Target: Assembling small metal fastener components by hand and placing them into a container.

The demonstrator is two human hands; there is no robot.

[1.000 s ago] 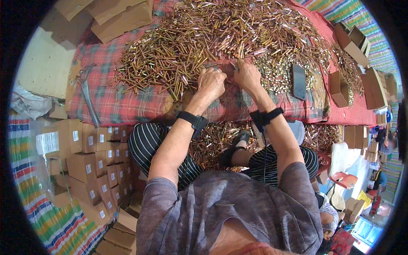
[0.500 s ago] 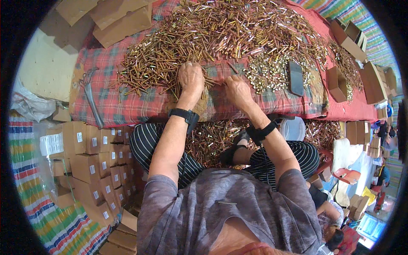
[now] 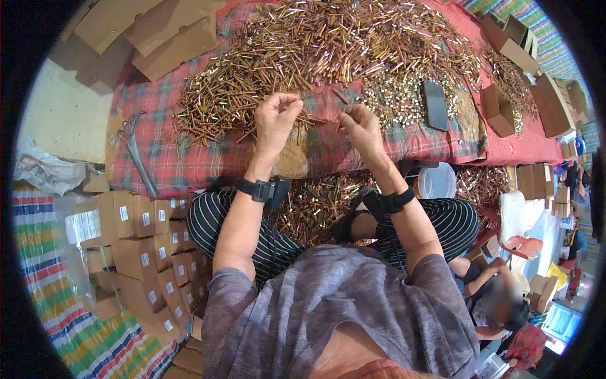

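Observation:
My left hand point(image 3: 276, 123) is raised just in front of the heap of long, thin gold- and copper-coloured metal rods, which look like bolts point(image 3: 252, 82). Its thumb and forefinger are pressed together; what they hold, if anything, is too small to make out. To its right, my right hand point(image 3: 362, 131) has curled fingers pinched at the tips, pointing toward the left hand. Whatever sits in that pinch is also unclear. Beyond the right hand lies a spread of small shiny brass-coloured pieces, like nuts point(image 3: 401, 95). One loose rod point(image 3: 341, 95) rests on the cloth between the heaps.
A dark smartphone point(image 3: 435, 105) lies on the small pieces. The red plaid cloth point(image 3: 208, 158) bears a grey metal tool point(image 3: 137, 155) at left. Cardboard boxes point(image 3: 136, 259) are stacked lower left; open boxes point(image 3: 497, 110) stand right. Another person point(image 3: 499, 303) sits lower right.
My left hand has lifted back from the rod heap and turned, its thumb and forefinger now showing. My right hand has shifted slightly right and nearer to me. The other person has come further into view.

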